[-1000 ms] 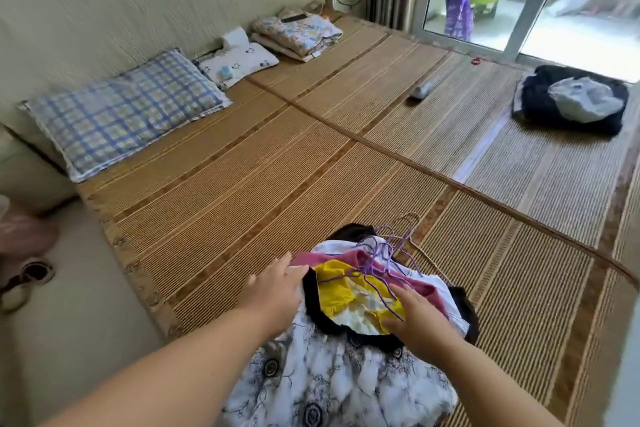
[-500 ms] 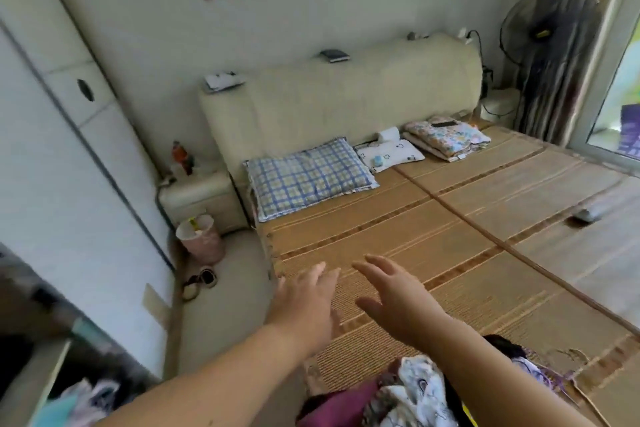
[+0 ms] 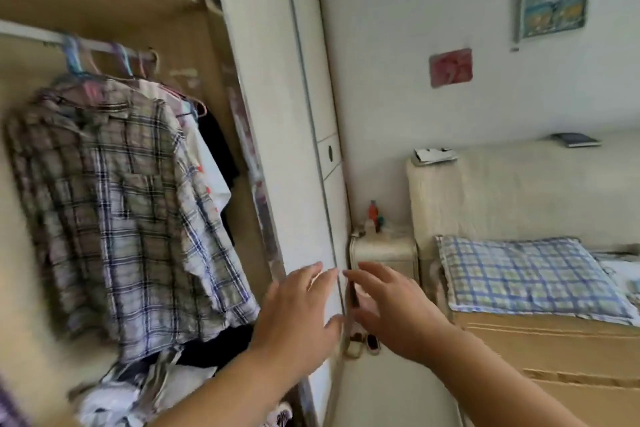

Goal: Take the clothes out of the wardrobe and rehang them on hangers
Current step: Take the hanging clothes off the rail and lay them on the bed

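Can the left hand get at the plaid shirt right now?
Probably yes: the left hand is open and empty, just right of the plaid shirt, and nothing lies between them.

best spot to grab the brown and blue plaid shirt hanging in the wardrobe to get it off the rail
Probably the blue hanger at its neck, just under the white rail, coming from the open front. The plaid shirt hangs limp from it, so pulling the cloth would likely drag it askew; lifting the hook clears the rail.
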Action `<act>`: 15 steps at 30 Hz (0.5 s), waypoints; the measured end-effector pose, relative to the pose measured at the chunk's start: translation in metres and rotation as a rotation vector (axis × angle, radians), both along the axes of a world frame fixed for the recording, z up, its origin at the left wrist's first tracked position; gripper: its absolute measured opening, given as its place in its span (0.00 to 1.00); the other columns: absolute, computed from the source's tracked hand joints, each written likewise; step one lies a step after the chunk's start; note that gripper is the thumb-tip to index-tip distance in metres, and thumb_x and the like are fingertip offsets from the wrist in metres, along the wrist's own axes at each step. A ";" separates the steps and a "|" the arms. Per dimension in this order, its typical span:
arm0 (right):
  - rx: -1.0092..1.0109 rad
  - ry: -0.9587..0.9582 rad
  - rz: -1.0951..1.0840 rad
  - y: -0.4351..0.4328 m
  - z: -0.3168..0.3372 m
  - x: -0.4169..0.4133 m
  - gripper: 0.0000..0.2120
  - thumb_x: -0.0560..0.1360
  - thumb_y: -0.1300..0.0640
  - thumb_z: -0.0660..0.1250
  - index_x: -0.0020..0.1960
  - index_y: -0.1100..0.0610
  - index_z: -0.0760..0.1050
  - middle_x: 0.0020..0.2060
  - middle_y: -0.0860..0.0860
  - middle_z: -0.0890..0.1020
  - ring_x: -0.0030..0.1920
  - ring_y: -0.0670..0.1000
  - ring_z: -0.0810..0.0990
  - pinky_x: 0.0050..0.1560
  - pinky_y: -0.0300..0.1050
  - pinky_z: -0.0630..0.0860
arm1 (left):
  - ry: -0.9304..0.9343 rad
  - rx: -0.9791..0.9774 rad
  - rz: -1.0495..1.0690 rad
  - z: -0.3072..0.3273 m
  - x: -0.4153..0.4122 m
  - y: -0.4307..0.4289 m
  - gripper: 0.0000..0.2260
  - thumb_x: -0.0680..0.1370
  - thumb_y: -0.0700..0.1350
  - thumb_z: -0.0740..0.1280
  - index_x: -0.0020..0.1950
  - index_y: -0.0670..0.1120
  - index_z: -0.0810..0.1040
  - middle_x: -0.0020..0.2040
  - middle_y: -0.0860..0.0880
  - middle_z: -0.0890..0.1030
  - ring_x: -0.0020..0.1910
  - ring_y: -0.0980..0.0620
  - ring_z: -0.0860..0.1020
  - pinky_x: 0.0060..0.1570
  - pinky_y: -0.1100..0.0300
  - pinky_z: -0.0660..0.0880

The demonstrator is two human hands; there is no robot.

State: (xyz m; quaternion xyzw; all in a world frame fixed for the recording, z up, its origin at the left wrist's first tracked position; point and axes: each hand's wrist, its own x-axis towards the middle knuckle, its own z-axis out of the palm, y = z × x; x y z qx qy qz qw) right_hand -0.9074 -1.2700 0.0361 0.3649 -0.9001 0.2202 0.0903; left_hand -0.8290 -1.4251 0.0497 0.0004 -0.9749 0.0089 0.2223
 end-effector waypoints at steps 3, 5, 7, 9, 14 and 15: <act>-0.026 0.051 0.073 -0.050 0.019 -0.004 0.29 0.77 0.42 0.61 0.74 0.37 0.52 0.75 0.42 0.56 0.73 0.49 0.60 0.72 0.50 0.58 | 0.077 -0.005 0.082 0.017 0.011 -0.040 0.28 0.78 0.59 0.59 0.76 0.58 0.53 0.76 0.56 0.54 0.75 0.53 0.54 0.73 0.50 0.54; -0.078 0.083 0.137 -0.081 0.037 -0.006 0.28 0.77 0.42 0.61 0.73 0.36 0.53 0.74 0.41 0.57 0.72 0.47 0.61 0.72 0.48 0.59 | 0.137 -0.024 0.126 0.031 0.015 -0.064 0.28 0.77 0.59 0.59 0.75 0.58 0.55 0.76 0.55 0.56 0.74 0.54 0.55 0.73 0.51 0.54; -0.110 0.116 0.208 -0.108 0.056 -0.010 0.27 0.77 0.43 0.60 0.73 0.37 0.55 0.74 0.41 0.58 0.71 0.46 0.63 0.72 0.47 0.59 | 0.194 -0.042 0.177 0.047 0.018 -0.086 0.28 0.76 0.60 0.59 0.75 0.58 0.56 0.76 0.55 0.57 0.74 0.54 0.56 0.72 0.52 0.55; -0.136 0.159 0.277 -0.137 0.075 -0.019 0.27 0.77 0.44 0.61 0.73 0.38 0.56 0.73 0.41 0.60 0.70 0.46 0.64 0.71 0.48 0.60 | 0.238 -0.048 0.248 0.064 0.018 -0.107 0.28 0.76 0.60 0.59 0.75 0.59 0.56 0.75 0.56 0.57 0.74 0.55 0.57 0.72 0.53 0.57; -0.216 0.252 0.416 -0.200 0.118 -0.056 0.28 0.75 0.42 0.62 0.73 0.39 0.57 0.73 0.41 0.61 0.71 0.46 0.63 0.70 0.49 0.62 | 0.324 -0.074 0.390 0.102 0.004 -0.140 0.28 0.77 0.60 0.59 0.75 0.59 0.57 0.75 0.56 0.57 0.73 0.55 0.57 0.72 0.55 0.56; -0.235 0.261 0.447 -0.211 0.127 -0.067 0.28 0.76 0.42 0.62 0.73 0.39 0.57 0.73 0.41 0.61 0.71 0.46 0.64 0.70 0.49 0.63 | 0.334 -0.079 0.431 0.109 -0.001 -0.146 0.27 0.76 0.60 0.60 0.75 0.59 0.58 0.75 0.56 0.59 0.73 0.54 0.59 0.71 0.54 0.58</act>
